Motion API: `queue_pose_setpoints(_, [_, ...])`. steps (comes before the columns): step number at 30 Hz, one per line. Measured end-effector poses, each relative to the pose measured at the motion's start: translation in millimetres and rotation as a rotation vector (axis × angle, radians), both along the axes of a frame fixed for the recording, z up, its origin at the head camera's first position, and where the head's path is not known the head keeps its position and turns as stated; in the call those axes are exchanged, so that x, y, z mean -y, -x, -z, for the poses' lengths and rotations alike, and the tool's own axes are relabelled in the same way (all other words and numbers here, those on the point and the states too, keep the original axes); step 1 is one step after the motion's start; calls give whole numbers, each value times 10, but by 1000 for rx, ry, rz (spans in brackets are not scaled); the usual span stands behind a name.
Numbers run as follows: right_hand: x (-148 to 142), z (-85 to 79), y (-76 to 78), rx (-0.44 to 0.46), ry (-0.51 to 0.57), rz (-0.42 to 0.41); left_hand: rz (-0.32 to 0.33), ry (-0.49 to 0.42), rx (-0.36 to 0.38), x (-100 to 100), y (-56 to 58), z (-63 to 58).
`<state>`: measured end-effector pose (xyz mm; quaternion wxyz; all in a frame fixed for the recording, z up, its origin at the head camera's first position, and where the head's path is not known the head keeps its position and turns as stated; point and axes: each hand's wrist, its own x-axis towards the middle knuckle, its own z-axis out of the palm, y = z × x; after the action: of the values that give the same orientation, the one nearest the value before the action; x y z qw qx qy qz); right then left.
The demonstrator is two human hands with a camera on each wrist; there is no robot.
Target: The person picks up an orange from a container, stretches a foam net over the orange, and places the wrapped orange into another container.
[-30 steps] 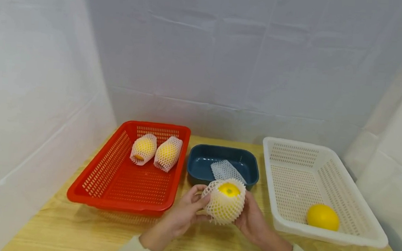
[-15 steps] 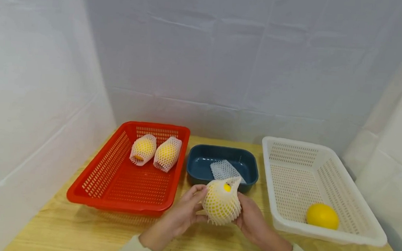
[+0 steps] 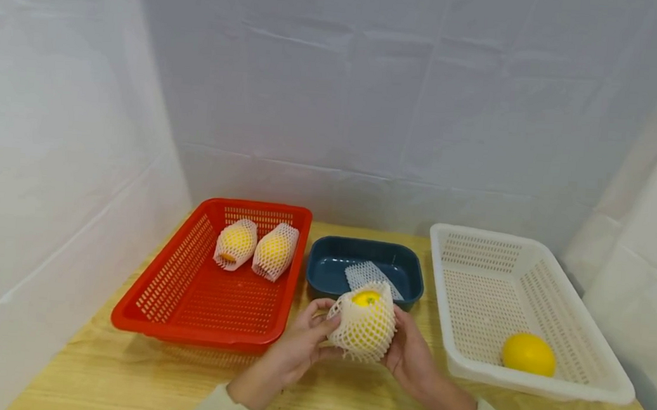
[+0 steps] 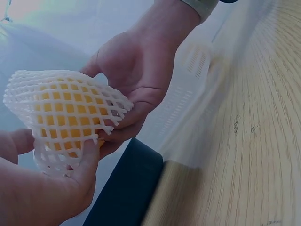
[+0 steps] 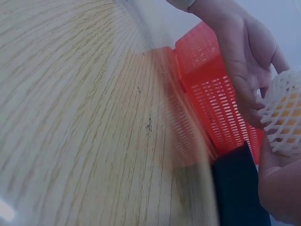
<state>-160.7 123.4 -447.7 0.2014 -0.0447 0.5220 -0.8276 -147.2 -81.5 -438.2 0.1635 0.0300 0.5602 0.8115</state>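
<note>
Between both hands, above the table's front middle, is an orange in a white foam net point(image 3: 364, 327). Its yellow top with a greenish stem spot shows through the net's open end in the head view. My left hand point(image 3: 303, 344) grips it from the left, thumb and fingers on the net. From the right, my right hand point(image 3: 412, 357) cups it, its fingers partly hidden behind the fruit. In the left wrist view the netted orange point(image 4: 70, 113) lies between the fingers of both hands, and the net's far end sticks out loose.
At left, a red basket point(image 3: 199, 332) contains two netted oranges point(image 3: 236, 243). Behind the hands, a dark blue box point(image 3: 325, 249) holds an empty foam net point(image 3: 370, 276). A white basket point(image 3: 446, 315) at right contains a bare orange point(image 3: 528, 354).
The held orange tilts and turns slightly in the hands and rises a little; its net opening narrowed, then widened again over the yellow top. Both hands keep their hold; the baskets stay put.
</note>
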Motion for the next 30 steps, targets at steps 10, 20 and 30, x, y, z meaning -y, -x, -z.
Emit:
queue_pose_setpoints(10, [11,4,-28,50,32,70,-21,215,-213,-27,-8,-7])
queue_pose_setpoints(20, [5,4,-61,15,73,-6,6,282,-304,-50,-7,9])
queue_pose_setpoints(30, [76,-10,-131,23,-162,10,38,138,-96,-21,-33,-20])
